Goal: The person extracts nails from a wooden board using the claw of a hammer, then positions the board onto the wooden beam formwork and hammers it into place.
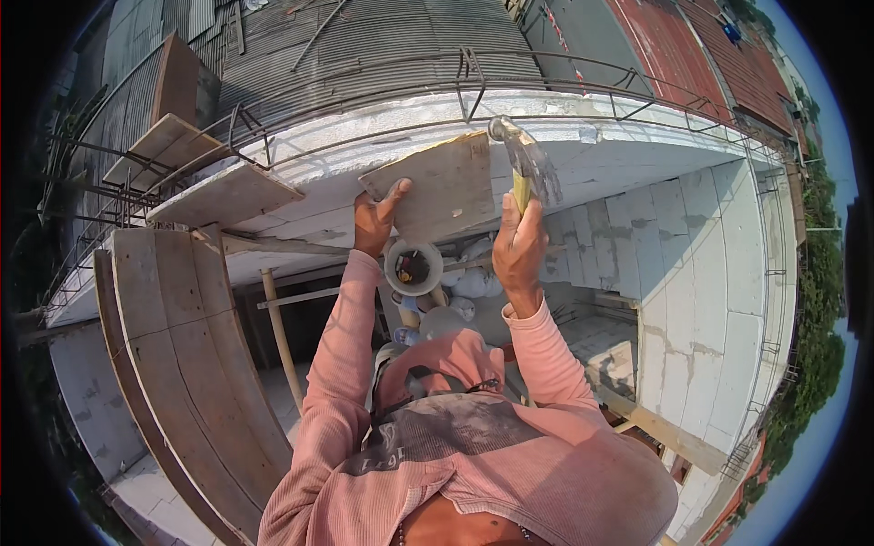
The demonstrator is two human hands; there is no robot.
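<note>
My left hand (pixel 374 221) grips the lower left edge of a thin plywood board (pixel 444 193), thumb over its face. The board stands tilted against the white block wall (pixel 583 153), its top edge near the wall's top. In my right hand (pixel 520 253) is a claw hammer (pixel 522 156), held by its yellow handle with the metal head up beside the board's upper right corner. The head looks slightly blurred. I cannot make out a nail on the board.
Steel rebar frames (pixel 469 82) run along the wall top. Below my hands is a white bucket (pixel 436 266) with small items inside. Long wooden formwork boards (pixel 182 337) stand at left, with a loose plywood sheet (pixel 228 194) above them. Corrugated roofs (pixel 382 41) lie beyond.
</note>
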